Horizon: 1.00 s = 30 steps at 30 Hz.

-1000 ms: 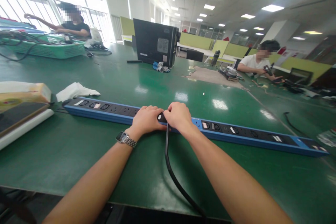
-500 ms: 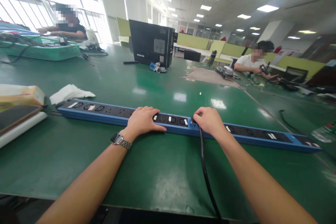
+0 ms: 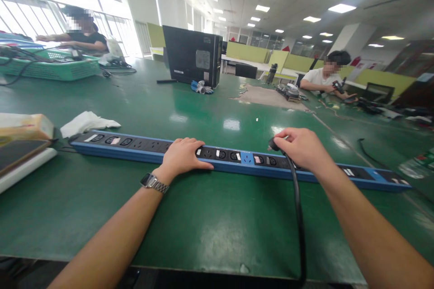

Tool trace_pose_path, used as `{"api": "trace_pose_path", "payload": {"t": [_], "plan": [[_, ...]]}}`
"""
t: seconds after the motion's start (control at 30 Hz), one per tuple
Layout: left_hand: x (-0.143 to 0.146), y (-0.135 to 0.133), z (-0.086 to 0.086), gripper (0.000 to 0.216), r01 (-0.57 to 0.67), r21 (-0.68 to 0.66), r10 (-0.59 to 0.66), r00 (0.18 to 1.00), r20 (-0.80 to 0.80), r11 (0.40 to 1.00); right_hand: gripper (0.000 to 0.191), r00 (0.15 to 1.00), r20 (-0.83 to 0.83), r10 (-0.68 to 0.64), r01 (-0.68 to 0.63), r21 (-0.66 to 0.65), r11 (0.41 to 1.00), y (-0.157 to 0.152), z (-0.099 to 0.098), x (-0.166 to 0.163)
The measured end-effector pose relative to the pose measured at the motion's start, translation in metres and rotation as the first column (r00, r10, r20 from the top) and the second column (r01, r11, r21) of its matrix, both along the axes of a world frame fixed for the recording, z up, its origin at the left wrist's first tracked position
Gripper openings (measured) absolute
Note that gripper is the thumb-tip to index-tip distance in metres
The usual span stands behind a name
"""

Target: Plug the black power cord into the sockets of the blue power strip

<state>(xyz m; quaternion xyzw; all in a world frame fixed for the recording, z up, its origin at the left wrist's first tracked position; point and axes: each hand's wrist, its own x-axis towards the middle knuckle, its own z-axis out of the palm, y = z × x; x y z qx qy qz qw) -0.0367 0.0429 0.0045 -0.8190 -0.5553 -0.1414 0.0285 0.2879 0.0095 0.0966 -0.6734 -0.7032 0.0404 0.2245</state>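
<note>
A long blue power strip (image 3: 247,158) with black socket panels and small white labels lies across the green table. My left hand (image 3: 183,156), with a watch on its wrist, grips the strip left of its middle, thumb along the near edge and fingers over the far side. Held in the closed fingers of my right hand (image 3: 301,144) is a black power plug (image 3: 274,144), raised just above the strip and apart from the sockets. Its thick black cable (image 3: 297,216) hangs down over the near table edge.
At left lie crumpled tissue (image 3: 88,123), a tissue pack (image 3: 27,126) and a phone (image 3: 20,153). Farther back are a green basket (image 3: 71,71) of cables, a black computer case (image 3: 191,56) and gloves (image 3: 201,87). Two people sit across the table. A plastic bottle (image 3: 413,165) lies at right.
My right hand has drawn the plug up out of the blue socket section and moved it right, its cable following. My left hand keeps its grip on the strip.
</note>
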Motion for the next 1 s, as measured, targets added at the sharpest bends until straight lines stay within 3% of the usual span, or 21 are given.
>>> {"api": "trace_pose_path", "payload": {"t": [0.07,0.2,0.3,0.47,0.7,0.87,0.9,1.0], "plan": [[0.000,0.000,0.001,0.087,-0.005,-0.005,0.005,1.000,0.001,1.000,0.028,0.999,0.039,0.004,-0.002,-0.038,0.999,-0.003,-0.001,0.030],[0.001,0.000,0.002,0.087,-0.005,-0.014,0.005,1.000,-0.001,1.000,0.032,0.998,0.060,0.017,-0.010,-0.117,0.993,-0.004,-0.027,0.068],[0.000,0.000,0.001,0.087,-0.008,-0.015,0.008,1.000,-0.002,1.000,0.035,0.998,0.059,0.027,-0.019,-0.123,0.992,-0.001,-0.040,0.071],[0.000,0.000,0.001,0.087,-0.017,-0.015,0.017,1.000,-0.019,1.000,0.032,0.989,0.106,0.102,-0.087,-0.135,0.987,0.002,-0.036,0.061],[0.001,-0.001,0.002,0.087,-0.011,-0.016,0.011,1.000,-0.006,1.000,0.032,0.989,0.118,0.085,-0.069,-0.137,0.988,0.001,-0.039,0.066],[0.001,-0.001,0.002,0.086,-0.009,-0.018,0.010,1.000,0.011,1.000,0.025,0.996,0.033,-0.084,0.082,0.062,0.995,0.001,-0.005,0.033],[0.001,-0.001,0.001,0.086,-0.009,-0.015,0.009,1.000,0.010,1.000,0.024,0.997,-0.019,-0.069,0.070,0.061,0.996,0.002,-0.001,0.018],[0.000,0.001,-0.001,0.086,-0.012,-0.005,0.012,1.000,-0.005,1.000,0.022,0.977,-0.156,0.148,-0.161,-0.073,0.984,0.007,-0.007,-0.042]]}}
